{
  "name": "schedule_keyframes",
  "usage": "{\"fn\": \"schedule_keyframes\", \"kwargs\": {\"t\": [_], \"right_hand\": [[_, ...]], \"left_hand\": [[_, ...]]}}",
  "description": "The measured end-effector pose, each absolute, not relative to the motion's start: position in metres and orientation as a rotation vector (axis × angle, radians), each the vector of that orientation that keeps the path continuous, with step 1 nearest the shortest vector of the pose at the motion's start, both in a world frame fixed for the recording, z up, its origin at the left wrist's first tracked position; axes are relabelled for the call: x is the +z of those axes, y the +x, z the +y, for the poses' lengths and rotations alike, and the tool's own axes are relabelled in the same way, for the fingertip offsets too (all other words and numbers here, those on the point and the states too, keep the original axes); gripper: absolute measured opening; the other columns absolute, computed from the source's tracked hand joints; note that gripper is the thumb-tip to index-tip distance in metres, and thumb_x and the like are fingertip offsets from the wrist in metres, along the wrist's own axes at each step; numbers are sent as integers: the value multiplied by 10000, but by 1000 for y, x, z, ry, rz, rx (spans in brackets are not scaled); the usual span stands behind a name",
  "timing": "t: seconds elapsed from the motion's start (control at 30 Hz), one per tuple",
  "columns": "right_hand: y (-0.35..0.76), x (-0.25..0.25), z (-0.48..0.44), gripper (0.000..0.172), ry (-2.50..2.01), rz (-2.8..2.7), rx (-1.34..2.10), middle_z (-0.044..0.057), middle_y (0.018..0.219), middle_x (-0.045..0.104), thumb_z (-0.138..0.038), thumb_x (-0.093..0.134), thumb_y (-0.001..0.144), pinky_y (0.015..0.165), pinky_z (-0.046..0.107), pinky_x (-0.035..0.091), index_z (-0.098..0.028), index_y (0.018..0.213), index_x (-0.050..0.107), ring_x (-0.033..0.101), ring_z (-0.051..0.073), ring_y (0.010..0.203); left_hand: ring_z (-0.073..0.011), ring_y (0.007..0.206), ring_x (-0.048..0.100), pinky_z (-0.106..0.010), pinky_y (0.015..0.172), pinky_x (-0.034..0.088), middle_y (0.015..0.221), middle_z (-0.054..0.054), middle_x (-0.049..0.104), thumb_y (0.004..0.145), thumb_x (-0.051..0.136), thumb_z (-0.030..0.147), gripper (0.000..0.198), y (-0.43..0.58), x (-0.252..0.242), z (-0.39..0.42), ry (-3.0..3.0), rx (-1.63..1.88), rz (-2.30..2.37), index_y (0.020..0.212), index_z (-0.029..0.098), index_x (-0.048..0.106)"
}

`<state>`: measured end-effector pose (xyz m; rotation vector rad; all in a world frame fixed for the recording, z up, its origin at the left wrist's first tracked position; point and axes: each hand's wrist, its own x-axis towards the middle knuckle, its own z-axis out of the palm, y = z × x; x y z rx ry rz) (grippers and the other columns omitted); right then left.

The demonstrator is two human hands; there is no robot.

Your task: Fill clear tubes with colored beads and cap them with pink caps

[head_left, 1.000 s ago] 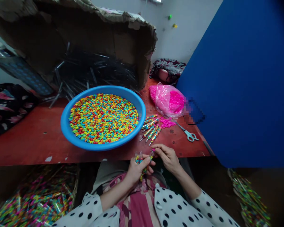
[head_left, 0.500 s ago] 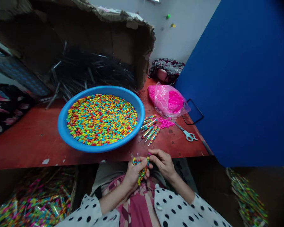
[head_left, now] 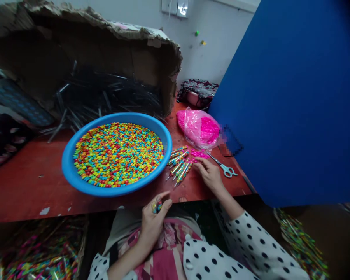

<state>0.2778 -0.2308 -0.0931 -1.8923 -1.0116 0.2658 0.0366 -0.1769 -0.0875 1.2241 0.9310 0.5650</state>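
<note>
My left hand [head_left: 153, 221] is closed round clear tubes filled with coloured candies [head_left: 156, 205], whose ends show above the curled fingers; how many it holds is hidden. My right hand [head_left: 210, 177] reaches over the table, thumb and fingertips drawn together at the near edge of a small heap of pink pieces [head_left: 200, 154]. Whether a pink piece is between those fingertips is too small to tell. Just left of them lie several candy-filled tubes [head_left: 179, 167] in a loose row. A blue basin [head_left: 116, 192] full of small multicoloured candies [head_left: 119, 155] stands to the left.
White-handled scissors [head_left: 228, 171] lie right of the pink heap, a clear bag of pink pieces [head_left: 200, 128] behind it. A torn cardboard box [head_left: 175, 74] of empty clear tubes [head_left: 113, 93] stands at the back. A blue panel [head_left: 291, 105] rises on the right. Filled tubes [head_left: 46, 264] sit below the red table [head_left: 23, 186].
My right hand has left the tubes at my lap and moved forward to the pink heap. My left hand has shifted slightly left, still holding candy-filled tubes. The whole view has also shifted.
</note>
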Motion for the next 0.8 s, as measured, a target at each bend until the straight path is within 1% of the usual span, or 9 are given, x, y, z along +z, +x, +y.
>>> {"fn": "schedule_keyframes", "kwargs": {"t": [0.03,0.1,0.17,0.23,0.3,0.43,0.53,0.63,0.8], "right_hand": [[289,-96,-231,249,-2014,-1119,128,71,969,672,-311,498,857,803,352,477,-197,1028,639,620,210,878],[306,-103,-231,209,-2227,-1289,-84,87,985,656,-246,485,859,779,336,464,-196,982,646,603,220,890],[317,-110,-230,194,-2346,-1396,-184,92,976,644,-204,480,856,747,315,459,-196,959,644,592,221,891],[323,-116,-229,187,-2362,-1467,-207,92,949,638,-180,470,857,741,306,455,-192,930,641,585,218,885],[326,-118,-229,186,-2327,-1475,-208,100,927,634,-174,455,859,748,313,454,-177,913,634,583,219,867],[314,-113,-237,221,-2174,-1312,-117,113,914,643,-235,429,876,781,348,458,-153,953,618,595,230,861],[285,-101,-245,219,-1949,-1106,151,71,911,663,-294,462,870,781,328,474,-186,966,627,617,201,842],[246,-91,-248,147,-1750,-1020,543,37,865,679,-303,609,777,768,300,488,-195,857,669,629,184,822],[200,-87,-245,180,-1668,-860,792,35,812,700,-285,599,777,656,288,519,-192,892,700,643,171,721]], "left_hand": [[-173,665,649,-244,627,507,717,-42,683,678,688,430,397,38,-89,-178,1177,512,939,957,151,637],[-103,395,520,-189,412,396,503,45,557,659,693,453,426,42,-94,-180,1107,406,918,941,156,577],[-53,305,385,-158,347,261,446,98,460,671,684,458,427,45,-101,-183,1091,371,856,943,175,515],[-45,332,371,-152,370,243,459,106,450,733,634,448,387,47,-106,-184,1060,385,783,970,195,463],[-54,407,421,-154,438,309,496,91,484,796,570,415,308,48,-110,-184,993,404,721,976,206,434],[-72,512,486,-171,533,371,547,44,554,800,572,383,266,48,-113,-183,957,372,693,933,179,466],[-93,538,533,-194,543,402,597,-2,604,781,597,412,385,50,-111,-181,978,311,684,1031,136,500],[-105,530,562,-208,496,418,707,-26,626,755,621,422,493,53,-107,-182,944,309,658,1115,121,471],[-103,506,571,-211,439,433,838,-70,648,763,600,436,406,54,-103,-185,949,316,647,994,138,449]]}}
